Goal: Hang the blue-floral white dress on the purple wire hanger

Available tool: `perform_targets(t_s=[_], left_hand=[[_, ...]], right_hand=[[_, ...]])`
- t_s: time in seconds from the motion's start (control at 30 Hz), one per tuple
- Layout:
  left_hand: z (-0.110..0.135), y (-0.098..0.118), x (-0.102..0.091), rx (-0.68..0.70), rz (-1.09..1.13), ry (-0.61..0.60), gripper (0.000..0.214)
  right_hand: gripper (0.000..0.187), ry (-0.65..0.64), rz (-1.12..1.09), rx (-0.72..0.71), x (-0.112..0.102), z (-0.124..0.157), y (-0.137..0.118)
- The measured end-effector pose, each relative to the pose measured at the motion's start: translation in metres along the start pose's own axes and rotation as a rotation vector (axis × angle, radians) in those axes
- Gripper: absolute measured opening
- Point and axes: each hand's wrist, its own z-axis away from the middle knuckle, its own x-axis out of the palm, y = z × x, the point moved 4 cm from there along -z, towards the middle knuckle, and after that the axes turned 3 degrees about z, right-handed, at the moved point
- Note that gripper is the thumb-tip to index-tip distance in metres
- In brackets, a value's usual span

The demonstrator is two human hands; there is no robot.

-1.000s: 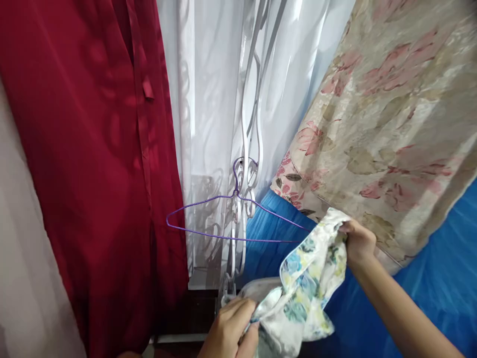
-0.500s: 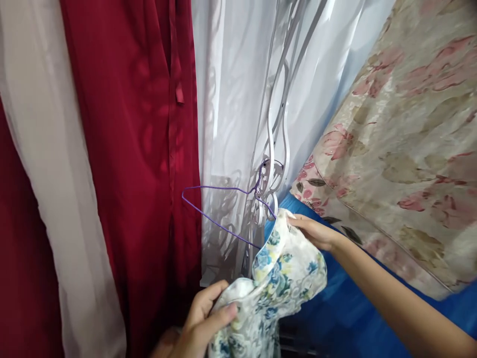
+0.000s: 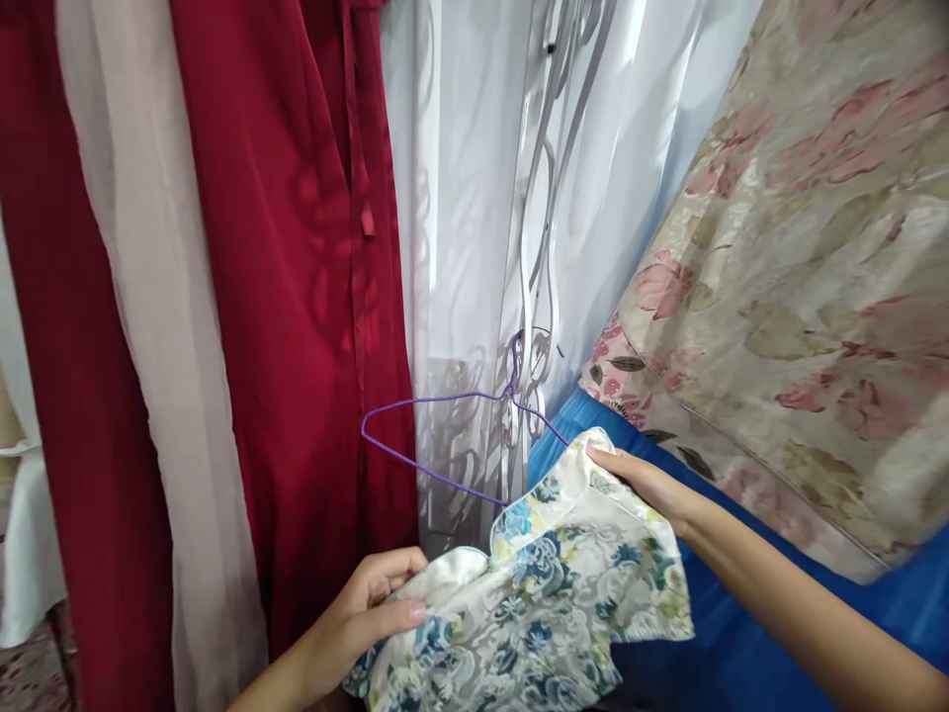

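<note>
A purple wire hanger point(image 3: 437, 475) hooks onto a white scrolled metal rack point(image 3: 530, 247). Over the hanger's right arm lies one side of a white garment with blue and yellow flowers point(image 3: 534, 583); the hanger's left arm is bare. My right hand point(image 3: 645, 485) pinches the garment at its upper right edge, beside the hanger's end. Lower down, my left hand point(image 3: 371, 603) grips the garment's left edge between thumb and fingers, to the left of its neckline. The garment's bottom runs out of view.
Dark red cloth point(image 3: 297, 326) and a sheer beige panel point(image 3: 163, 346) hang at the left. White curtain point(image 3: 467, 198) falls behind the rack. At the right hangs beige fabric with pink flowers point(image 3: 801, 297), above blue cloth point(image 3: 741, 613).
Both hands have spread the garment wider: the left moved left, the right slightly right. Its front now lies flatter towards me. The view has shifted a little.
</note>
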Motion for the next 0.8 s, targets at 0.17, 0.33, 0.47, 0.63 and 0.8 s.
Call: perform_targets(t_s=[0.17, 0.33, 0.47, 0.63, 0.8], left_hand=[[-0.010, -0.008, -0.053, 0.045, -0.278, 0.168, 0.010], [-0.037, 0.042, -0.106, 0.358, -0.587, 0.342, 0.018], [-0.069, 0.100, -0.120, 0.517, -0.923, 0.503, 0.027], [-0.120, 0.130, -0.091, 0.543, -0.657, 0.509, 0.045], [-0.141, 0.106, -0.072, 0.428, -0.477, 0.448, 0.055]], right_hand=[[0.026, -0.120, -0.030, 0.056, -0.002, 0.003, -0.007], [0.032, -0.149, 0.004, 0.005, 0.002, 0.005, -0.012], [0.034, -0.148, 0.000, -0.006, 0.009, 0.015, -0.018], [0.025, -0.105, -0.046, 0.027, 0.016, 0.030, -0.022], [0.025, 0.013, -0.217, -0.005, 0.002, 0.047, 0.001]])
